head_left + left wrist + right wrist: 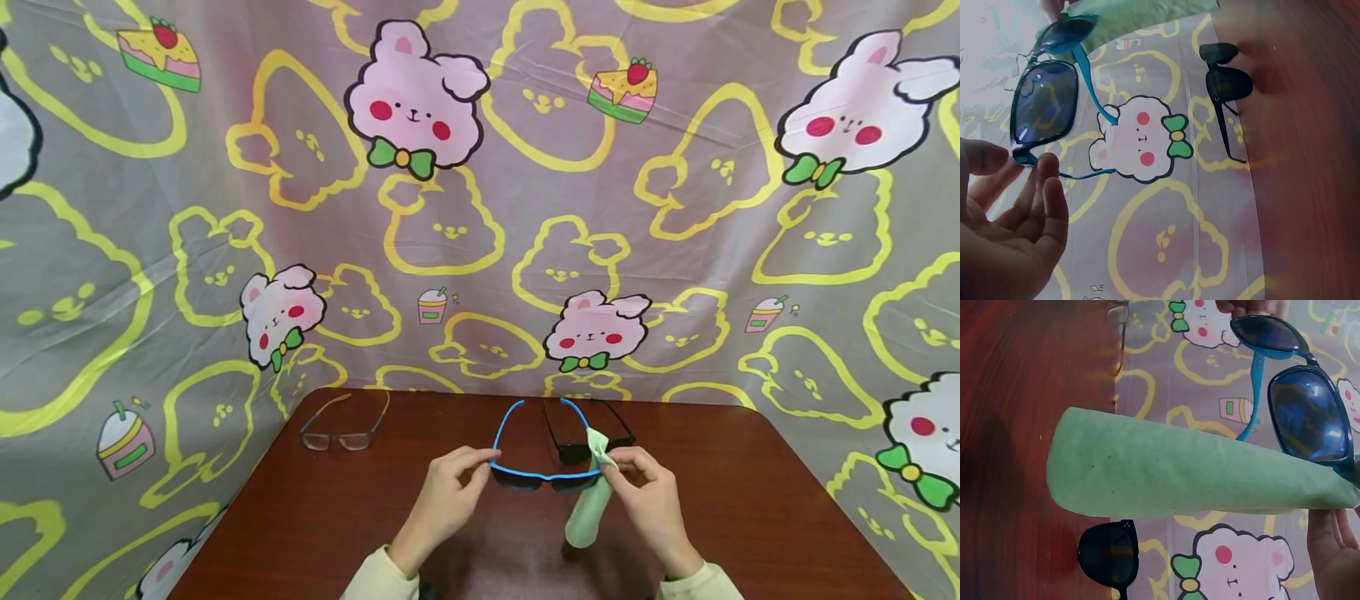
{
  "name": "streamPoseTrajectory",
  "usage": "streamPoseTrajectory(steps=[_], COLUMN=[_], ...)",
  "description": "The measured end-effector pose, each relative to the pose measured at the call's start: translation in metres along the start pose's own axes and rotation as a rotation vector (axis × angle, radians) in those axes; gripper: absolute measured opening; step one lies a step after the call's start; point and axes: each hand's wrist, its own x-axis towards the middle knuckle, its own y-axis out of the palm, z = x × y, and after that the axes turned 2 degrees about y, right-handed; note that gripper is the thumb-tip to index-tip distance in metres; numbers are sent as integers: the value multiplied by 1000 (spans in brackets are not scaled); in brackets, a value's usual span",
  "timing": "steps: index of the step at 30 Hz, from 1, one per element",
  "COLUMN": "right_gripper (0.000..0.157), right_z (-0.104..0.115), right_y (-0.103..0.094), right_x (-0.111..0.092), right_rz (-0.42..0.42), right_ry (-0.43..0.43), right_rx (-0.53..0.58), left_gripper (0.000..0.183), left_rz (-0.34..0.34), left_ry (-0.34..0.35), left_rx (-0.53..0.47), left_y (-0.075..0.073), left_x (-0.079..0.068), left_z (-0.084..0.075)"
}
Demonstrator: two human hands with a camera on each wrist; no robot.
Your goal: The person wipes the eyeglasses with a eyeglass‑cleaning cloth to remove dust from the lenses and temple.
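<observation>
Blue-framed sunglasses [547, 477] with dark lenses are held up above the table, temples spread open and pointing away. My left hand [452, 493] pinches their left corner between thumb and fingers. At the opposite corner, my right hand [651, 498] pinches a light green cloth [588, 512] against the frame. The cloth hangs down below that hand and hides part of the right hinge. In the right wrist view the cloth [1191, 465] stretches in front of the sunglasses [1310, 412]. The left wrist view shows the left fingers [1047, 206] at the frame's corner.
Black sunglasses [576, 452] lie on the brown table [300, 533] behind the blue pair, partly covered by it and the cloth. Clear eyeglasses [337, 440] rest at the table's far left. A patterned curtain [480, 250] surrounds the table's back and sides.
</observation>
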Motion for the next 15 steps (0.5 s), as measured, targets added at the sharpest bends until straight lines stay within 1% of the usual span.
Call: streamPoseTrajectory(steps=[2, 4, 6, 8, 11, 15], right_gripper=[16, 18, 20, 18, 18, 16], right_z=[-2, -10, -19, -21, -23, -24], right_y=[0, -1, -3, -3, -4, -5], right_x=[0, -1, -2, -2, -2, -1], right_rz=[13, 26, 44, 72, 116, 154], right_ry=[-50, -72, -82, -83, -89, -106], right_rx=[10, 22, 21, 19, 15, 1], left_gripper=[21, 16, 14, 12, 9, 8], left_rz=[12, 19, 24, 26, 29, 45], left_ry=[-70, -133, -185, -230, -269, -299], left_rx=[-40, -84, -124, -161, -214, -248], left_y=[-3, -6, -6, -6, -6, -7], left_x=[2, 5, 5, 6, 7, 8], left_z=[-12, -24, -22, -20, -18, -17])
